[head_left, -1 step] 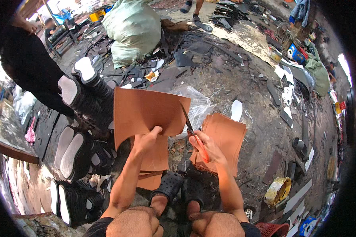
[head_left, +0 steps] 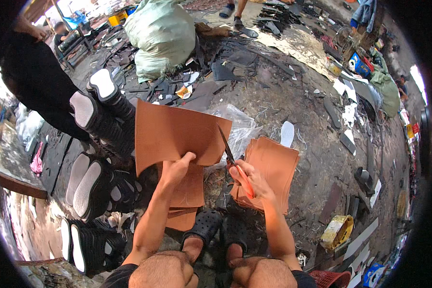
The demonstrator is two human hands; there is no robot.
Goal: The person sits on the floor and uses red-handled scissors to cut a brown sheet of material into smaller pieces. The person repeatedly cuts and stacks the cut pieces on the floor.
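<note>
My left hand (head_left: 177, 168) grips a brown sheet (head_left: 173, 132) by its near edge, thumb on top, holding it up above the floor. The sheet curves a little. In my right hand (head_left: 252, 177) is a pair of scissors (head_left: 246, 182) with orange-red handles. Their dark blades point up and lie at the sheet's right edge; whether the blades are apart I cannot tell. Below the held sheet lies a stack of brown pieces (head_left: 185, 192), partly hidden by my left arm. To the right, beside my right hand, lies another brown stack (head_left: 273, 168).
Bundled shoe soles (head_left: 89, 189) stand at the left, near a person in black trousers (head_left: 38, 86). A big pale sack (head_left: 161, 38) sits far ahead among dark scraps. Clear plastic (head_left: 235, 120) lies behind the sheet. A yellow container (head_left: 337, 231) is at the right.
The held sheet has tilted slightly, its left side shifting a little left and its near-left corner rising. My right hand and the scissors have hardly moved.
</note>
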